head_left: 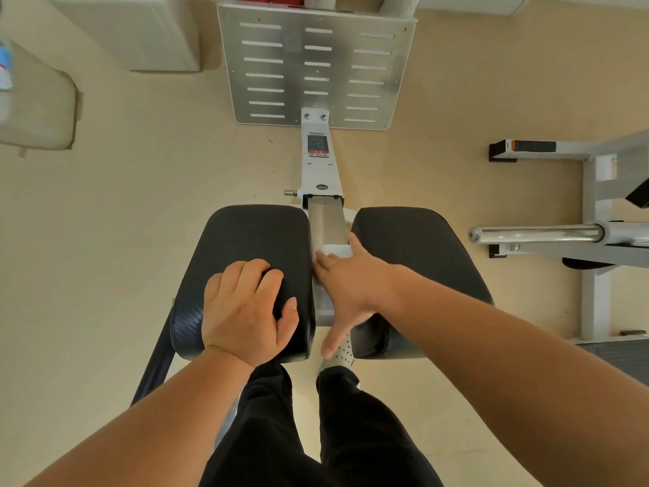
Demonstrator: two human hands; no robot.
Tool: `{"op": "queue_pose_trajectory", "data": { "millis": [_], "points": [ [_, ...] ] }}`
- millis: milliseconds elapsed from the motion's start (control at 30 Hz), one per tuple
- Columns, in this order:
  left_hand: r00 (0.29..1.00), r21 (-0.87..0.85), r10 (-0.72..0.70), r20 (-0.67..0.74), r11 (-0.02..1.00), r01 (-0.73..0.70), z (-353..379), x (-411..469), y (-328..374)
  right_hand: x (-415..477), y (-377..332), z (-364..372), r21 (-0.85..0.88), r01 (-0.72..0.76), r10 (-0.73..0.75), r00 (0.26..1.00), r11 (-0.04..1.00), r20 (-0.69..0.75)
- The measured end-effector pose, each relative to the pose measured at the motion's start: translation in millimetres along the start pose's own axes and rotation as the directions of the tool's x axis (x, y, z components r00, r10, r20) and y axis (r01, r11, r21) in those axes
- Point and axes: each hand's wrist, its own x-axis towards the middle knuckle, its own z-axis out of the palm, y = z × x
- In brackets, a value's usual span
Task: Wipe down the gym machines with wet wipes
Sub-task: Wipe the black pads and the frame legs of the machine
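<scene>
The gym machine has two black pads, a left pad [242, 240] and a right pad [418, 247], on either side of a white centre beam [321, 170]. My left hand [246, 307] rests palm-down on the left pad with its fingers loosely bent. My right hand [351, 286] reaches into the gap between the pads, fingers spread. Its fingertips press on a white piece that looks like a wet wipe [339, 250] lying on the beam. Most of that piece is hidden under the hand.
A slotted metal footplate [316, 65] stands at the far end of the beam. Another machine with a chrome bar [533, 234] and white frame is at the right. A beige padded bench [38, 107] sits at the far left. My dark-trousered legs stand below the pads.
</scene>
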Motion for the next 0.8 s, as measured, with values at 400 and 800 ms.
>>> {"op": "queue_pose_trajectory", "data": {
  "millis": [400,800],
  "points": [
    [1.000,-0.007,-0.004,0.003,1.000,0.004,-3,1,5,-29,-47,25,-0.221,-0.236,0.249,0.968,0.946,0.029],
    [0.999,-0.020,0.011,-0.049,1.000,-0.012,0,-3,3,-48,-62,61,-0.271,-0.352,0.323,0.935,0.896,-0.145]
  ]
}}
